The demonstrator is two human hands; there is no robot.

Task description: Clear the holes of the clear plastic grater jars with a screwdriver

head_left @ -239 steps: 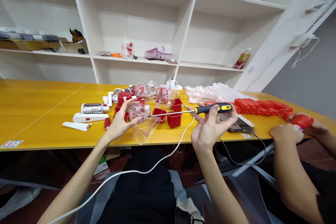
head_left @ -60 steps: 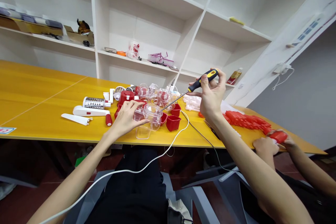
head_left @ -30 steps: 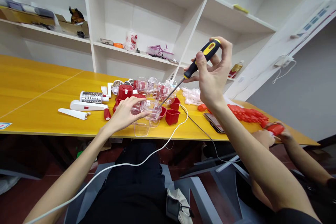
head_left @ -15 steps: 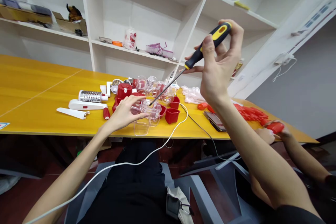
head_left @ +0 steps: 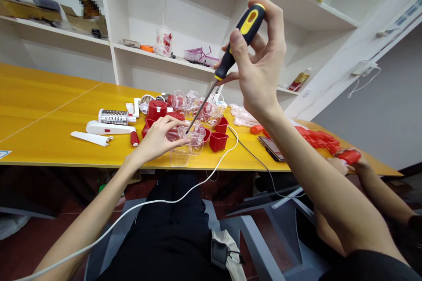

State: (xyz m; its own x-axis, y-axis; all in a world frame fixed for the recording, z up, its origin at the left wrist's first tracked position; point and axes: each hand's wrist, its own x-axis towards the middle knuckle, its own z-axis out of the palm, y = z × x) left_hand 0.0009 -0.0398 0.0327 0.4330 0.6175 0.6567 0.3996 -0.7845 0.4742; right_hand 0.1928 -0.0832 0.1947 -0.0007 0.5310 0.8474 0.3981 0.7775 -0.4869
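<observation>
My right hand (head_left: 260, 59) grips a screwdriver (head_left: 225, 62) with a black and yellow handle, raised above the table. Its thin metal shaft slants down to the left, and the tip is at a clear plastic housing (head_left: 194, 133). Thumb and fingers of my left hand (head_left: 161, 136) hold that housing from its left side. Whether the tip sits on a screw is too small to tell. Behind my left hand are red plastic parts, among them a red cup-shaped piece (head_left: 157, 109). Two red cups (head_left: 218, 142) stand right of the housing.
A metal grater drum (head_left: 114, 117), a white handle part (head_left: 108, 128) and a flat white piece (head_left: 89, 138) lie at left. A white cable (head_left: 194, 189) crosses over my lap. At right are a phone (head_left: 270, 148), red parts (head_left: 314, 139) and another person's hands (head_left: 354, 158).
My right hand with the screwdriver has moved left and up, and the shaft stands steeper. The tip stays at the clear housing. My left hand keeps its place on it.
</observation>
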